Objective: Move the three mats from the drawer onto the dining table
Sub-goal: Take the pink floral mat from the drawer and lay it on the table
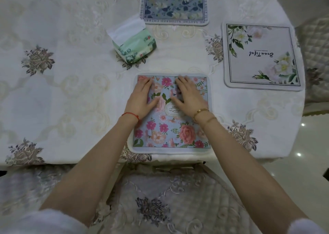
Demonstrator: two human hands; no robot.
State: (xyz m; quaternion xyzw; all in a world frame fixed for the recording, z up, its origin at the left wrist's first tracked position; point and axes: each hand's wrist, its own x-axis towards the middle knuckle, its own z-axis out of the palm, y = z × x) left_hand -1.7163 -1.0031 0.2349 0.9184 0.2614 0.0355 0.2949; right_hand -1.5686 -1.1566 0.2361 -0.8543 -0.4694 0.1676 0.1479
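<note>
Three mats lie flat on the round dining table [71, 95]. A pink-flowered mat [170, 132] sits at the near edge in front of me. My left hand [142, 98] and my right hand [188, 96] both press flat on its far half, fingers straight. A white mat with green leaves and white blooms [261, 55] lies at the right. A blue-flowered mat [175, 2] lies at the far middle, cut off by the top of the frame. No drawer is in view.
A green pack of tissues [135, 45] stands left of centre, between the near and far mats. A padded chair seat [160, 198] is below me at the table's edge. Another quilted chair [316, 55] stands at the right. Shiny floor [311, 153] shows at the lower right.
</note>
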